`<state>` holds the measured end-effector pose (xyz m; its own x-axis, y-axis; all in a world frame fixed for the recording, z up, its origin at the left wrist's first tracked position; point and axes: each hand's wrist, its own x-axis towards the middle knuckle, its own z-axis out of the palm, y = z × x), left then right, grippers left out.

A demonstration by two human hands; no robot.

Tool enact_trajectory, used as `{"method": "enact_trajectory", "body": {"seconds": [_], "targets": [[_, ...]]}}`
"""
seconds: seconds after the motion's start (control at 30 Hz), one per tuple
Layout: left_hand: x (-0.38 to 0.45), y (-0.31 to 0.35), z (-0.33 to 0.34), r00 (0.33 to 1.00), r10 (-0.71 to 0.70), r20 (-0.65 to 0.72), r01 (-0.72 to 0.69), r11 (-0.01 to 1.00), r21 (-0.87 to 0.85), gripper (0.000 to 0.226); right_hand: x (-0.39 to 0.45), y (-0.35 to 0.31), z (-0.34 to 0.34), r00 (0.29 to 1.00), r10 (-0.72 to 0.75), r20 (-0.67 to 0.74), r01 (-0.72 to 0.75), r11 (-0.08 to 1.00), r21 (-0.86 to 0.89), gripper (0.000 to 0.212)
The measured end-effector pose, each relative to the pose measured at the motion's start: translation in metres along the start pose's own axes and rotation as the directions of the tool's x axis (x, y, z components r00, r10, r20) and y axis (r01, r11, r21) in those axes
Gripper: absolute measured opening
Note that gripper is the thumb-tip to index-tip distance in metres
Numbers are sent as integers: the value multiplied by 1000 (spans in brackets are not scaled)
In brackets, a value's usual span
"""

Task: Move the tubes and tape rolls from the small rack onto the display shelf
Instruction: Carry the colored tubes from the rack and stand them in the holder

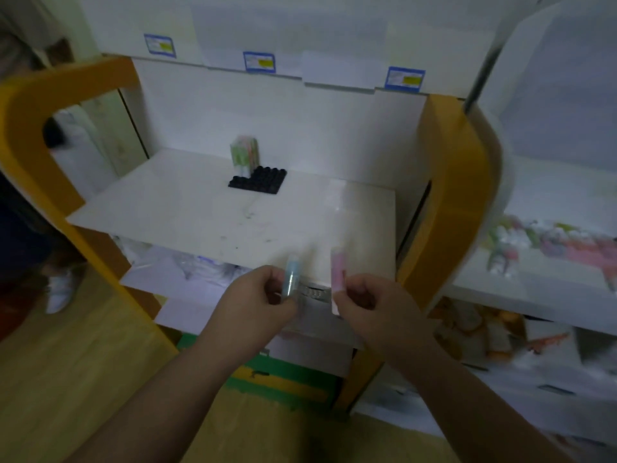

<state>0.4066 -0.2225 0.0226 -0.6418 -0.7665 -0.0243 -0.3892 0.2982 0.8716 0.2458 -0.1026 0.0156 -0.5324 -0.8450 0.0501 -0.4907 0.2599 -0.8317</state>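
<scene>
My left hand (257, 295) pinches a pale blue tube (291, 274), held upright just in front of the white display shelf (187, 212). My right hand (370, 304) pinches a pink tube (338, 279), also upright, at the shelf's front edge. Farther back on the shelf lies a black holder (258, 180) with rows of round sockets. A few green and pink tubes (243, 157) stand together in its back left corner. No tape roll is visible.
Orange side panels (457, 195) frame the shelf on both sides. Blue price labels (258, 61) run along the board above. A white shelf (541, 285) to the right carries blurred pastel items. A white shoe (60, 289) stands on the wooden floor at left.
</scene>
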Motion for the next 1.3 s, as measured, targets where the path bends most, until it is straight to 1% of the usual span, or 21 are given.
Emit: {"method": "enact_trajectory", "body": {"seconds": [0.17, 0.27, 0.4, 0.5, 0.63, 0.7, 0.83, 0.93, 1.07, 1.17, 1.23, 1.3], "targets": [[62, -21, -26, 998, -43, -35, 43, 999, 2, 14, 67, -6, 30, 998, -56, -37, 57, 997, 44, 18], [109, -31, -43, 996, -45, -77, 48, 998, 40, 16, 114, -10, 45, 998, -49, -45, 52, 996, 79, 16], [161, -38, -65, 996, -39, -86, 42, 999, 34, 16, 174, -20, 70, 994, -79, -71, 81, 996, 28, 18], [194, -45, -79, 996, -11, -89, 18, 997, 79, 13, 207, -29, 86, 993, -75, -92, 79, 996, 34, 14], [233, -59, -95, 995, -35, -96, 45, 994, 96, 12, 241, -35, 102, 992, -64, -107, 66, 998, 15, 11], [253, -69, -104, 990, -44, -133, 57, 993, 101, 12, 256, -37, 109, 992, -52, -119, 53, 999, 4, 6], [292, -90, -123, 969, -32, -247, 65, 989, 129, 15, 286, -43, 126, 984, -47, -174, 34, 996, -80, 18], [316, -104, -135, 956, 19, -293, 29, 987, 158, 17, 306, -46, 140, 978, -33, -207, 12, 995, -102, 16], [336, -114, -141, 962, 78, -262, -31, 984, 178, 17, 328, -49, 156, 971, -26, -236, -11, 988, -153, 24], [344, -121, -140, 970, 88, -225, -40, 977, 210, 20, 337, -52, 163, 965, -29, -261, -18, 985, -174, 33], [347, -123, -140, 975, 90, -205, -42, 973, 227, 21, 341, -51, 167, 963, -12, -270, -42, 981, -190, 33], [348, -122, -141, 976, 117, -184, -65, 962, 267, 21, 345, -51, 170, 959, 9, -283, -59, 984, -168, 27]]}}
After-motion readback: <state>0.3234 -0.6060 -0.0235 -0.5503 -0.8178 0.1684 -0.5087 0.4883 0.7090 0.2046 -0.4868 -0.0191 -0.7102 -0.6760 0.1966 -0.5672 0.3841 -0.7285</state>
